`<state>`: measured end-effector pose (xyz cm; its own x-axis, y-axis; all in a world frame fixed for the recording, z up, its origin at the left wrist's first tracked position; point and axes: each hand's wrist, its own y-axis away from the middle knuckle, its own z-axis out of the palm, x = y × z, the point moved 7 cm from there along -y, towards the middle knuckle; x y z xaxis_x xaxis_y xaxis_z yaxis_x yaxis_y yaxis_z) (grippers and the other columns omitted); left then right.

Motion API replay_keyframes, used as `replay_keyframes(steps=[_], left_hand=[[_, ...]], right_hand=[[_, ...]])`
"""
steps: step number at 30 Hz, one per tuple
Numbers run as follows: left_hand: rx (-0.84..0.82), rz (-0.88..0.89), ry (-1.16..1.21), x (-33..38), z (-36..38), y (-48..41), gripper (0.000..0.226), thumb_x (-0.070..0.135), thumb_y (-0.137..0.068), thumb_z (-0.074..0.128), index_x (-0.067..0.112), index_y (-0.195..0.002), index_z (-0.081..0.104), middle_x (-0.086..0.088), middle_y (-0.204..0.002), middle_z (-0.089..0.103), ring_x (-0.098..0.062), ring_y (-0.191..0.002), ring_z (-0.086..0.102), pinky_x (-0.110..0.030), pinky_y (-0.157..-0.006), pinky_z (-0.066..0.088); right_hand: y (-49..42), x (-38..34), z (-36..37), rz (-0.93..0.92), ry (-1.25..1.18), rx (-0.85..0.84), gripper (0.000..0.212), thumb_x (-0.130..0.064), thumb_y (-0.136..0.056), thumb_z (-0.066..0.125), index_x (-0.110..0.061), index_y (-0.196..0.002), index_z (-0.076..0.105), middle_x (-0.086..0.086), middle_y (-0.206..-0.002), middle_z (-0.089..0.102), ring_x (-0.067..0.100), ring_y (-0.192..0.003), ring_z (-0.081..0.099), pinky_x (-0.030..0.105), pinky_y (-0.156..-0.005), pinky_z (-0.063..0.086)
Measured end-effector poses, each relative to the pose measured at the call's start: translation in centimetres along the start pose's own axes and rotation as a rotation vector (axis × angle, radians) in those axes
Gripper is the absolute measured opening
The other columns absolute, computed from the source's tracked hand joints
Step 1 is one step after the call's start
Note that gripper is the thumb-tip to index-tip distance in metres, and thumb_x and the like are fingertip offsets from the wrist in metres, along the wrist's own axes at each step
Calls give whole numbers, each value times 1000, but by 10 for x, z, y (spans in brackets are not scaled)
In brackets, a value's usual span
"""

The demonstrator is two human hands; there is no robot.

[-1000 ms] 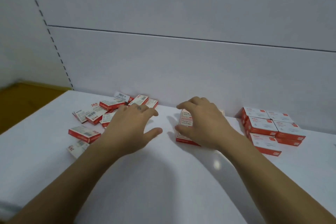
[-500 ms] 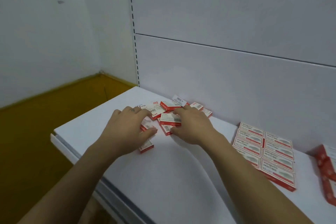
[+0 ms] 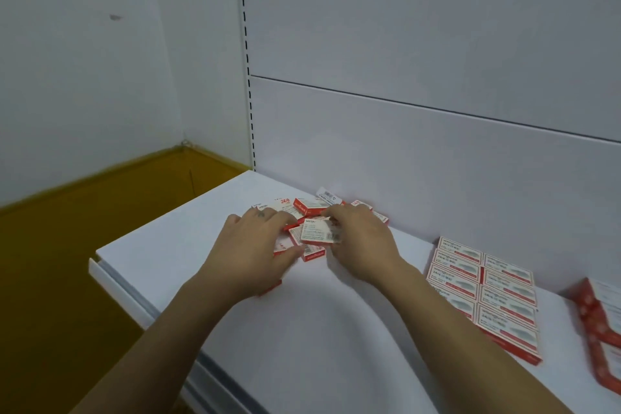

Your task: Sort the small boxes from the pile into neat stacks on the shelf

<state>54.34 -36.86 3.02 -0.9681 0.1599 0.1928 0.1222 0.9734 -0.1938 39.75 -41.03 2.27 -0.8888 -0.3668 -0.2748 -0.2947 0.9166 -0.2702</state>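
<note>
On the smooth white shelf (image 3: 336, 329), close to its left end and against the flat back panel (image 3: 403, 144), lay a loose pile (image 3: 307, 207) of small, flat cardboard boxes, red-edged with white printed faces, tumbled at odd angles. Over it the right hand (image 3: 363, 245) pinched one tilted box (image 3: 317, 232) between thumb and curled fingers, its white label face up. The left hand (image 3: 248, 252) lay across the near boxes with fingers bent; whether it gripped one I could not tell. Well to the right, sorted stacks (image 3: 487, 289) formed a tidy rectangular block, and more red stacks (image 3: 601, 323) sat at the right edge.
</note>
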Motion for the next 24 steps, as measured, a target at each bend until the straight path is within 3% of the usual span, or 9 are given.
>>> replay_keyframes(steps=[8, 13, 19, 22, 24], left_hand=[[38, 194, 132, 62, 7, -23, 65, 57, -87, 52, 40, -142, 22, 10, -145, 41, -16, -129, 40, -39, -108, 30], [66, 427, 229, 128, 7, -31, 69, 52, -85, 57, 39, -142, 21, 8, -138, 47, -15, -124, 43, -36, -103, 36], [79, 648, 289, 201, 13, -36, 44, 52, -85, 59, 39, -124, 44, 14, -120, 60, -8, -106, 54, -32, -92, 41], [32, 681, 454, 221, 22, -32, 39, 49, -82, 65, 37, -117, 51, 16, -109, 63, -4, -94, 56, -30, -86, 47], [1, 688, 548, 226, 29, -24, 40, 44, -80, 69, 35, -116, 53, 16, -107, 62, -4, -92, 56, -27, -82, 50]], right_hand=[[41, 42, -62, 49, -91, 126, 55, -16, -83, 66, -32, -132, 48, -14, -118, 60, 9, -110, 45, 23, -85, 39], [81, 76, -91, 127, -60, 181, 64, -15, -81, 69, -35, -136, 43, -19, -115, 58, 2, -108, 43, 17, -85, 36], [132, 111, -125, 293, -22, 262, 68, -19, -81, 72, -42, -136, 39, -24, -114, 53, -7, -101, 38, 16, -90, 34], [155, 121, -133, 380, -12, 333, 64, -19, -82, 72, -38, -135, 44, -23, -118, 54, -1, -112, 43, 19, -95, 35], [169, 127, -134, 422, -30, 395, 60, -18, -80, 75, -34, -132, 49, -18, -118, 56, -1, -106, 50, 20, -93, 43]])
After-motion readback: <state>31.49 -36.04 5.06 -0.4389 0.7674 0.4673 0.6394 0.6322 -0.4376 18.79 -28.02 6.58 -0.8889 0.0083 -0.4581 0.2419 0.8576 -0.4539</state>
